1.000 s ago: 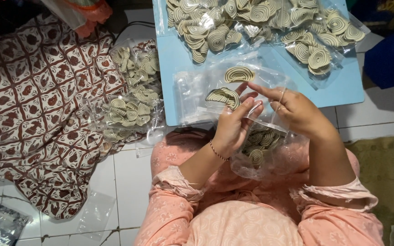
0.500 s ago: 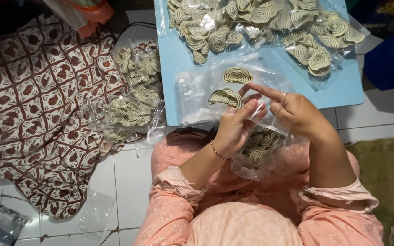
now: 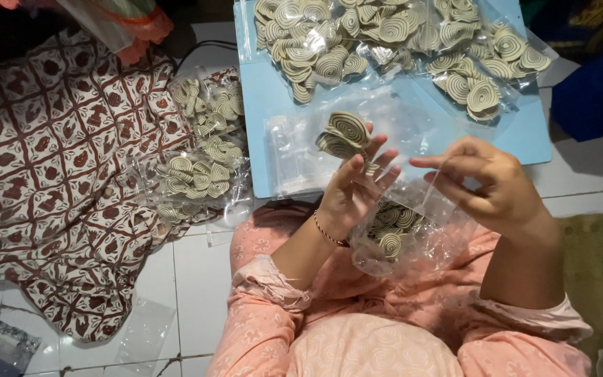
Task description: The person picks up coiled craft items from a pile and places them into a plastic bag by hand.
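Note:
My left hand (image 3: 352, 190) holds two swirl-patterned crackers (image 3: 342, 134) between thumb and fingers, just above a clear plastic bag (image 3: 413, 234) resting in my lap. That bag has several of the same crackers inside. My right hand (image 3: 491, 183) pinches the bag's upper edge, holding its mouth up to the right of the left hand. Both hands hover over the near edge of a light blue board (image 3: 266, 105).
A heap of loose swirl crackers (image 3: 385, 35) on clear plastic covers the far part of the blue board. Filled bags of crackers (image 3: 200, 150) lie on the white tile floor to the left, beside a brown patterned cloth (image 3: 43, 160). Empty clear bags (image 3: 294, 153) lie on the board.
My left hand has lifted the two crackers off the board and brought them nearer the bag. My right hand has moved right and raised the bag's edge.

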